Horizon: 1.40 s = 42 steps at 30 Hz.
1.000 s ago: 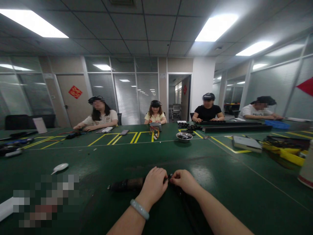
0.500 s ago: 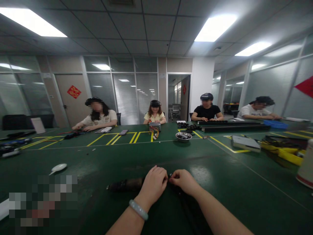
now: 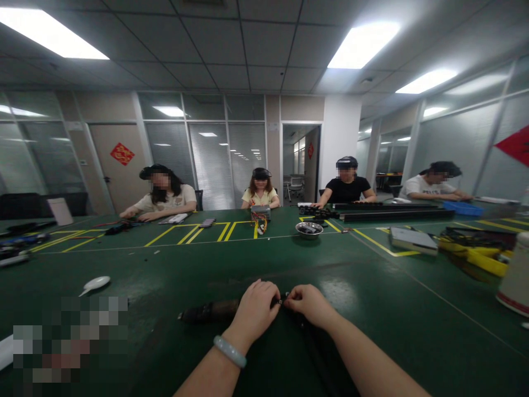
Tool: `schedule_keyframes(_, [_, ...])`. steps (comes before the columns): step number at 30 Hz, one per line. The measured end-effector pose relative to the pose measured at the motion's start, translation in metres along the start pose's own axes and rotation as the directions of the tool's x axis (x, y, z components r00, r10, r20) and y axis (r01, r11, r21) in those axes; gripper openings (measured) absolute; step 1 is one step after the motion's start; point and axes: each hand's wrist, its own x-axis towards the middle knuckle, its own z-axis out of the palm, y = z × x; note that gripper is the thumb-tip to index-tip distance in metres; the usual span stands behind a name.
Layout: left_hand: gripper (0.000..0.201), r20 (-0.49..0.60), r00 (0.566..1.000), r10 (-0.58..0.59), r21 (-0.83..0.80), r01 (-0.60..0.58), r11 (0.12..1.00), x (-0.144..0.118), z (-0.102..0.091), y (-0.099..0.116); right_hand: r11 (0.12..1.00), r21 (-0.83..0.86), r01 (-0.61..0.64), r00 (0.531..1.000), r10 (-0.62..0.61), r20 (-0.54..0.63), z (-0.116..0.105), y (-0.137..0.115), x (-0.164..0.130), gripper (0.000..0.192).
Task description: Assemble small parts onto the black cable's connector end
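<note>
A dark cylindrical tool, which looks like an electric screwdriver, lies on the green table with its metal tip pointing left. My left hand, a bangle on its wrist, is closed around the tool's right end and hides that end. My right hand is closed in a pinch just to the right, on a black cable that runs down toward me between my forearms. A small shiny piece shows in the narrow gap between my fingertips; its exact kind is too small to tell.
A white spoon lies to the left, near a blurred-out patch. Beyond my hands stand a metal bowl with dark parts, a grey box, yellow trays and black rails. Several people sit along the far side.
My fingertips are slightly farther apart, and the shiny piece between them shows more. The co-worker in black has reached an arm toward the dark parts on the table.
</note>
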Motion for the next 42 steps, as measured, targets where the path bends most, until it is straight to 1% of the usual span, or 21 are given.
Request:
schedule_keyframes(3, [0.005, -0.026, 1.0, 0.005, -0.001, -0.005, 1.0, 0.0009, 0.0025, -0.001, 1.0, -0.009, 0.004, 1.0, -0.004, 0.001, -0.0005, -0.001, 0.0008, 0.014])
schedule_keyframes(6, [0.003, -0.028, 0.999, 0.024, 0.021, -0.023, 1.0, 0.0016, 0.0049, -0.0018, 0.999, -0.032, 0.019, 1.0, -0.019, -0.003, -0.0007, -0.0008, 0.0021, 0.013])
schedule_keyframes(11, [0.006, 0.02, 0.999, 0.044, 0.073, -0.045, 0.996, 0.0015, 0.0052, -0.0006, 0.999, -0.05, 0.014, 1.0, -0.015, -0.016, 0.0008, 0.0011, 0.0024, 0.014])
schedule_keyframes(14, [0.008, 0.052, 0.998, 0.027, 0.066, -0.031, 0.997, 0.001, 0.0024, 0.0013, 0.998, -0.058, 0.017, 1.0, -0.018, -0.022, 0.0011, 0.0011, 0.0016, 0.014])
schedule_keyframes(19, [0.018, 0.076, 0.997, 0.019, 0.006, -0.019, 1.0, -0.0001, -0.0021, 0.0038, 0.997, -0.072, 0.027, 0.999, -0.029, -0.03, 0.0, -0.0013, 0.0002, 0.013])
schedule_keyframes(21, [0.016, 0.069, 0.998, 0.012, -0.01, -0.012, 1.0, -0.0002, -0.0023, 0.0041, 0.996, -0.083, 0.036, 0.999, -0.038, -0.033, -0.0005, -0.0027, -0.0004, 0.013])
schedule_keyframes(25, [0.011, 0.052, 0.999, -0.013, 0.017, 0.012, 1.0, 0.0002, -0.0011, 0.0043, 0.995, -0.086, 0.06, 0.997, -0.063, -0.039, -0.0014, -0.0052, -0.0016, 0.012])
schedule_keyframes(30, [0.006, 0.035, 0.998, -0.059, 0.029, 0.058, 0.998, 0.0002, 0.001, 0.0039, 0.997, -0.069, 0.035, 0.999, -0.037, -0.024, -0.0014, -0.0059, -0.0021, 0.013])
schedule_keyframes(34, [0.006, 0.02, 0.999, -0.046, 0.047, 0.045, 0.998, 0.0004, 0.0, 0.005, 0.996, -0.076, 0.043, 0.998, -0.045, -0.031, -0.0012, -0.0054, -0.0017, 0.012])
schedule_keyframes(39, [0.017, 0.044, 0.999, 0.024, 0.056, -0.026, 0.998, 0.0006, -0.0037, 0.0074, 0.996, -0.076, 0.053, 0.998, -0.055, -0.03, -0.0012, -0.0045, -0.0006, 0.012])
schedule_keyframes(42, [0.017, 0.041, 0.999, 0.035, 0.034, -0.037, 0.999, 0.0007, -0.0022, 0.006, 0.996, -0.079, 0.049, 0.998, -0.052, -0.027, -0.0006, -0.004, 0.0, 0.012])
